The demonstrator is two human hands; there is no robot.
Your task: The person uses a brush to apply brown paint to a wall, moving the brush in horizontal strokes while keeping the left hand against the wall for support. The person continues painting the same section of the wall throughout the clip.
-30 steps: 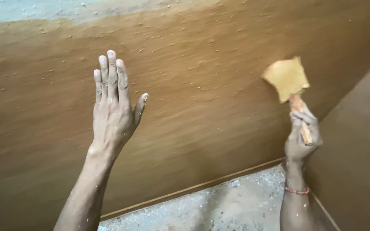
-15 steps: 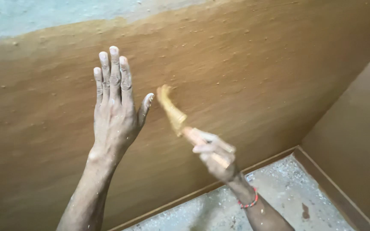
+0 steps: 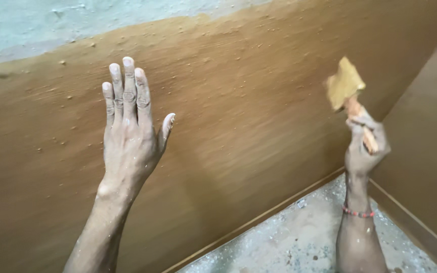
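Packages: none in view.
Labels: none in view.
Signs: none in view.
Screens: none in view.

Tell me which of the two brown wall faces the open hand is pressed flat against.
The wide wall on the left, under the left hand; the side wall beyond the corner stands untouched.
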